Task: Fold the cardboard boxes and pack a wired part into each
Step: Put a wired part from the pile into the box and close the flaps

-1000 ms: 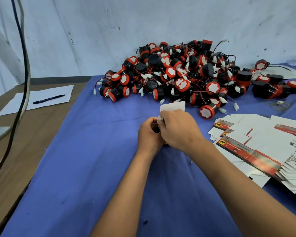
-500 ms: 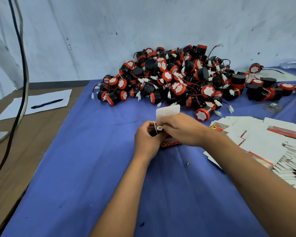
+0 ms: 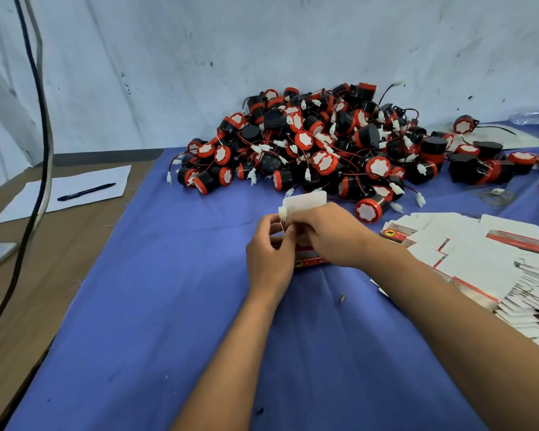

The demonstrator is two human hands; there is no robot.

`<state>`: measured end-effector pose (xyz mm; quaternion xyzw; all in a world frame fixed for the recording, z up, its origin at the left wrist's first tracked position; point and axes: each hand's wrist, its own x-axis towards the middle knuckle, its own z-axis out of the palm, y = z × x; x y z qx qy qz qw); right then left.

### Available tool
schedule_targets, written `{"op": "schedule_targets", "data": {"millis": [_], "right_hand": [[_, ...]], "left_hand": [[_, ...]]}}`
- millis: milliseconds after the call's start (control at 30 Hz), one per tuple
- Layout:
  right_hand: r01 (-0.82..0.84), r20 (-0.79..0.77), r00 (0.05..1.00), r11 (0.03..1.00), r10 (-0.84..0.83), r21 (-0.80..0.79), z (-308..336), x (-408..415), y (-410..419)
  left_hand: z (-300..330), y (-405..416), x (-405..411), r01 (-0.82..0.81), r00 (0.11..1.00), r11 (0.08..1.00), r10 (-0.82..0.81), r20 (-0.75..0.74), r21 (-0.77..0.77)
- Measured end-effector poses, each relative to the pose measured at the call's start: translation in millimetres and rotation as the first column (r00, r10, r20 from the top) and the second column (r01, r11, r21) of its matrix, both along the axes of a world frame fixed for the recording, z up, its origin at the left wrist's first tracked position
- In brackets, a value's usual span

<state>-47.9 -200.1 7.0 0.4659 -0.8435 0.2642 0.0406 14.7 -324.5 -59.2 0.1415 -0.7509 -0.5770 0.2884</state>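
My left hand [image 3: 269, 253]: grips the box [image 3: 308, 258], middle of worktop [image 3: 156, 306].
My right hand [image 3: 330, 234]: pinches the white plug [image 3: 282, 212] over it.

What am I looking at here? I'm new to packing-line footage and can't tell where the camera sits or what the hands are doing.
The single view comes from a camera worn on a person's head, looking down at their bare hands. The left hand and right hand together hold a small red cardboard box, its white flap up, with a white connector at its opening. On the blue cloth behind lies a heap of red-and-black wired parts; flat unfolded boxes lie to the right. At the left, a pen rests on paper.
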Motion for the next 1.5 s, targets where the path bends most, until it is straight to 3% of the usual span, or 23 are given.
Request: {"op": "schedule_targets", "data": {"millis": [133, 300, 367, 467, 633, 733, 867, 1000, 1133, 1267, 1433, 1500], "right_hand": [[0.047, 0.176, 0.983, 0.998, -0.052, 0.030, 7, 1, 3], [-0.051, 0.336, 0.940, 0.999, 0.048, -0.002, 14, 9, 14], [-0.009, 0.273, 0.962, 1.000, 0.016, -0.028, 15, 7, 18], [0.128, 0.040, 0.991, 0.992, -0.127, -0.014, 10, 3, 22], [0.104, -0.123, 0.988, 0.992, -0.096, 0.066, -2, 14, 16], [0.169, -0.134, 0.980, 0.969, -0.146, 0.181, -4, 12, 10], [0.162, -0.049, 0.987, 0.943, -0.154, 0.290, -3, 10, 7], [0.217, 0.010, 0.973, 0.933, -0.230, 0.288, -3, 13, 4], [0.261, -0.013, 0.964, 0.940, -0.265, 0.220, -7, 17, -2], [0.336, -0.101, 0.942, 0.897, -0.320, 0.287, -17, 18, -10], [0.432, -0.213, 0.896, 0.876, -0.390, 0.214, -15, 16, -11], [0.409, -0.176, 0.907, 0.901, -0.383, 0.146, -9, 14, -11]], "left_hand": [[-2, 7, -2, -0.059, 0.998, 0.993, 0.055, -0.037, -0.103], [-4, 7, -7, -0.130, 0.991, 0.963, 0.126, -0.034, -0.236], [-3, 8, -7, -0.142, 0.990, 0.961, 0.137, -0.035, -0.239], [-3, 9, -6, -0.149, 0.989, 0.961, 0.143, -0.041, -0.231], [-1, 9, -5, -0.150, 0.989, 0.970, 0.150, -0.015, -0.189], [3, 3, -2, -0.070, 0.996, 0.992, 0.075, 0.040, -0.105], [8, -12, 3, 0.132, 0.985, 0.984, -0.144, 0.100, 0.119], [10, -10, 3, 0.164, 0.979, 0.957, -0.188, 0.082, 0.241], [8, -4, 1, 0.150, 0.981, 0.947, -0.178, 0.075, 0.286], [9, 4, -3, 0.105, 0.987, 0.959, -0.134, 0.094, 0.264], [9, 13, -6, 0.040, 0.995, 0.976, -0.060, 0.086, 0.214], [9, 16, -6, 0.028, 0.996, 0.983, -0.043, 0.076, 0.184]]}}
